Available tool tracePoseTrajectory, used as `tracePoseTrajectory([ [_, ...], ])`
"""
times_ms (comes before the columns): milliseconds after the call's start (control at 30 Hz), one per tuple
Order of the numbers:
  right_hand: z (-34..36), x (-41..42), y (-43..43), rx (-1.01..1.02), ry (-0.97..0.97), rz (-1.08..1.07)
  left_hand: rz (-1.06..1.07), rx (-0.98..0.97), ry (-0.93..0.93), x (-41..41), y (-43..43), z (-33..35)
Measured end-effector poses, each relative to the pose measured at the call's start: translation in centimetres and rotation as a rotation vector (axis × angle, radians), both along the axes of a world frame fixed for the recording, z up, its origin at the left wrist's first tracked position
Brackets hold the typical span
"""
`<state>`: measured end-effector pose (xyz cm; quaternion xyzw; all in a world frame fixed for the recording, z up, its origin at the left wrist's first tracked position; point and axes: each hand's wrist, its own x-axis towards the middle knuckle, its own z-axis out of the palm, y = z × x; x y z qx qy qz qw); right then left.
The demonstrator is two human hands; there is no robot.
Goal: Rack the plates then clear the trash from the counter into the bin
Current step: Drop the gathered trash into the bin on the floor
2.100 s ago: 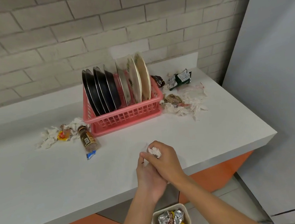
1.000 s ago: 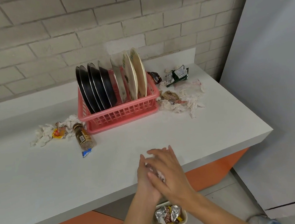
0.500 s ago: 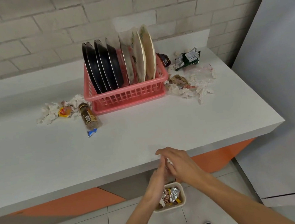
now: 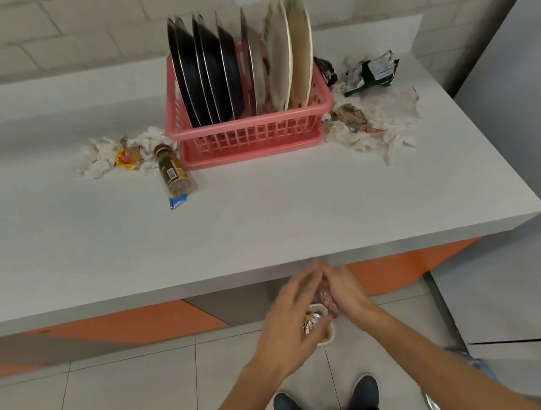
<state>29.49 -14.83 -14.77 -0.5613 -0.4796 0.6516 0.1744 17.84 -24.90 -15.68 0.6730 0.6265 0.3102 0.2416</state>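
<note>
Both hands hang below the counter's front edge, over a small cream bin (image 4: 328, 338) on the floor that has foil wrappers in it. My right hand (image 4: 348, 292) grips a crumpled pinkish wad of trash (image 4: 325, 297). With its fingers spread and relaxed, my left hand (image 4: 289, 325) hovers beside the wad and hides part of the bin. On the counter, several dark and pale plates (image 4: 211, 69) stand upright in a pink rack (image 4: 250, 135). Crumpled tissues with a yellow wrapper (image 4: 109, 153) lie left of the rack, and a brown bottle (image 4: 173, 174) lies on its side there.
More tissues and wrappers (image 4: 375, 124) lie right of the rack, with a green packet (image 4: 372, 71) and a dark wrapper (image 4: 326, 70) behind them. A blue scrap (image 4: 178, 201) lies near the bottle. The white counter (image 4: 264, 219) ends at the right beside a grey panel. My shoes (image 4: 324, 406) stand on floor tiles.
Both hands moved from the counter top down past its front edge to above the bin, carrying the wad. The view tilted downward, and my left hand's fingers spread apart.
</note>
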Motion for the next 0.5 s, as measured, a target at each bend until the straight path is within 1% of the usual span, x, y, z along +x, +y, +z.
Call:
tracePoseTrajectory([
  [67, -0.5, -0.2, -0.5, -0.225, 0.138, -0.155, 0.000, 0.044, -0.012, 0.6, -0.5, -0.2],
  [133, -0.9, -0.2, -1.0, -0.441, 0.276, -0.292, 0.005, 0.133, -0.012, 0.6, -0.7, -0.5],
  [233, -1.5, -0.3, -1.6, -0.676, 0.413, -0.343, -0.027, 0.204, 0.040, 0.0, -1.0, -0.9],
  [333, -2.1, -0.6, -2.1, -0.755, 0.413, -0.333, -0.064, 0.196, 0.062, -0.5, -1.9, -1.9],
  [500, -2.5, -0.6, -2.9, -0.729, 0.351, -0.271, -0.134, 0.138, 0.121, -0.7, -2.5, -3.6],
])
